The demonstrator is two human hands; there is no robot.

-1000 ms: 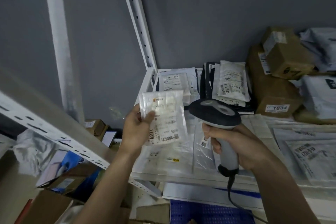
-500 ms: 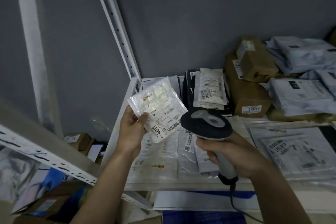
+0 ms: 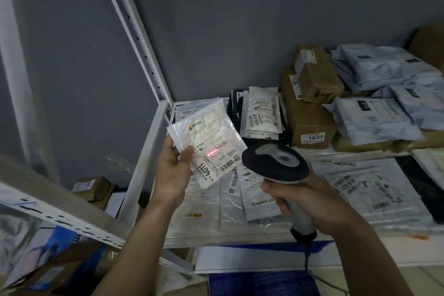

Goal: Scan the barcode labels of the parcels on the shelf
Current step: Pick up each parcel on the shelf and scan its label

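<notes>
the left hand (image 3: 173, 173) pinches a small clear parcel (image 3: 208, 145) by its lower left edge, thumb on the front, and holds it tilted in the air above the front left part of the white shelf (image 3: 153, 149). a red scan line (image 3: 212, 151) lies across its label, just above the printed "4011". the right hand (image 3: 310, 202) grips the handle of the barcode scanner (image 3: 276, 163), whose dark head sits just right of that parcel. flat mailers (image 3: 370, 190) lie on the shelf beneath; a brown box marked "1834" (image 3: 310, 122) stands behind the scanner.
</notes>
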